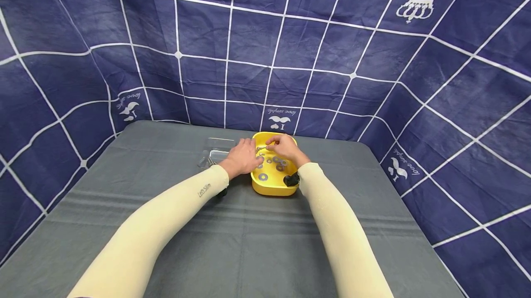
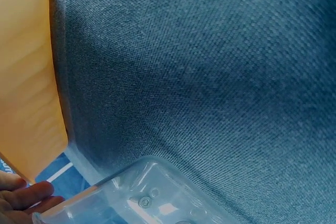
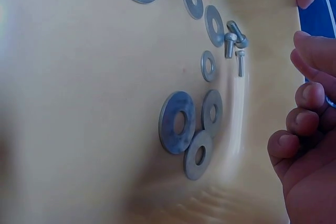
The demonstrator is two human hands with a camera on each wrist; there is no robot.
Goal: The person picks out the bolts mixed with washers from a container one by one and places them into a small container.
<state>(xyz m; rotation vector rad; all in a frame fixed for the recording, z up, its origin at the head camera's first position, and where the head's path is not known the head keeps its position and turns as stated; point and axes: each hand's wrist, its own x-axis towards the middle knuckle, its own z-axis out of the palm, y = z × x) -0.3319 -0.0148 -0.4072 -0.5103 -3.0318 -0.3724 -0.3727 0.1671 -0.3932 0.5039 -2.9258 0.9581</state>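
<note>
A yellow plastic bin (image 1: 274, 190) holds several flat metal washers (image 3: 177, 123) and a small cluster of bolts (image 3: 230, 44) near its wall. At the bin's left rim is my left hand (image 1: 244, 156), its thumb inside the wall and its fingers outside, gripping it. My right hand (image 1: 285, 147) hovers over the bin's far part. Its fingers (image 3: 303, 121) are curled, with thumb and forefinger close together; whether a small part sits between them cannot be made out. Left of the bin, partly behind my left hand, lies a clear plastic box (image 2: 152, 174).
Grey cloth (image 1: 199, 242) covers the table. A blue curtain (image 1: 257, 44) with white grid lines stands behind and at both sides. The clear box's raised transparent part (image 1: 221, 142) stands just beyond my left hand. A black wrist camera (image 1: 292, 179) overlaps the bin's near right corner.
</note>
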